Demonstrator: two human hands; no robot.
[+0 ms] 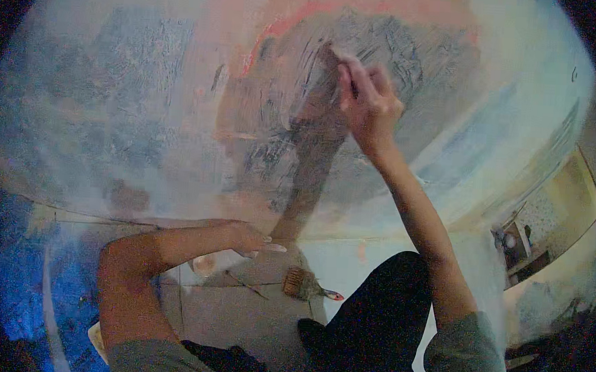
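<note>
A large painted surface (64, 97), streaked in grey, blue, pink and orange, fills the upper part of the view. My right hand (371, 105) is at its dark grey patch, fingers drawn together and pointing up and left. Whatever may be between those fingertips is too blurred to make out. A dark arm shadow falls across the paint beside this hand. Lower down, near the painted surface's bottom edge, my left hand (250, 241) stretches its fingers to the right. Pale patches show around its fingertips, and I see no clear object in it.
A wide flat paintbrush (302, 284) lies on the floor below my left hand, beside a thin stick (247, 285) and a pale round-looking item (204, 265). Blue sheeting (26, 272) covers the left side. My bent knee (391, 287) rises near the middle. Shelf-like clutter (516, 240) stands at right.
</note>
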